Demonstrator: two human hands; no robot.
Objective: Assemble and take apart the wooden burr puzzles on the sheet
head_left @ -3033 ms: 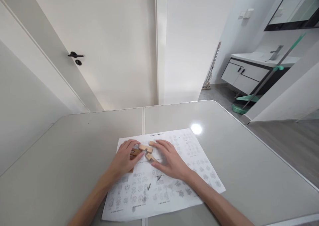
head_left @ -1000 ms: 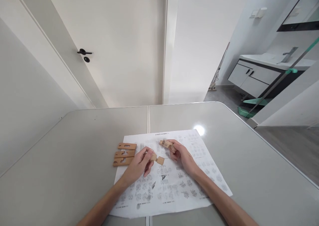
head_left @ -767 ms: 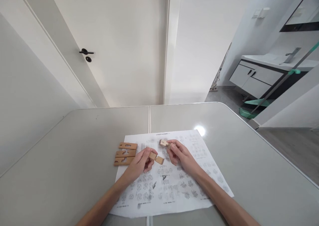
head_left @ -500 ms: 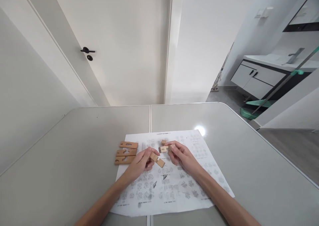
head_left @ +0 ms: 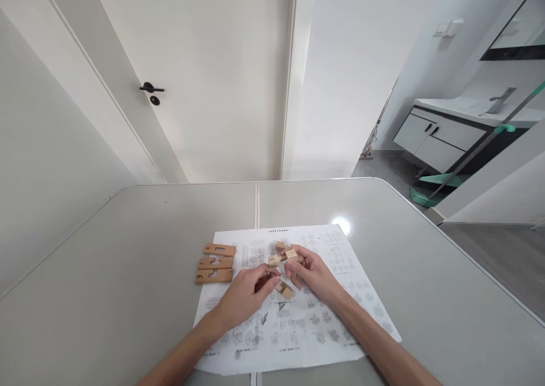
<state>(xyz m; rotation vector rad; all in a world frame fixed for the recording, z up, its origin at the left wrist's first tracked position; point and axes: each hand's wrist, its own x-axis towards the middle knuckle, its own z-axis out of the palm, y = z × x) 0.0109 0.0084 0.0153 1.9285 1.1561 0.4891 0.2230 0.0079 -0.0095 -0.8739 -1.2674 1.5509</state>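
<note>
Above the printed sheet, my right hand pinches a pale notched wooden puzzle piece between thumb and fingers. The piece points left and carries a small dark mark near its far end. My left hand is closed, its thumb and fingertips around the end of a second notched wooden puzzle piece. That piece slants down to the right, with its upper end hidden by the fingers. Just beyond the right fingertips, a small wooden block rests on the sheet.
Three flat wooden pieces with cut-outs lie in a stack of rows at the sheet's left edge. The sheet shows printed diagrams and spreads across a grey table with a centre seam. Behind stand a white door and a sink cabinet.
The left hand has turned over more, with its back now upward, and its piece sits slightly lower and to the right. The right hand's piece has been rotated, showing a paler face.
</note>
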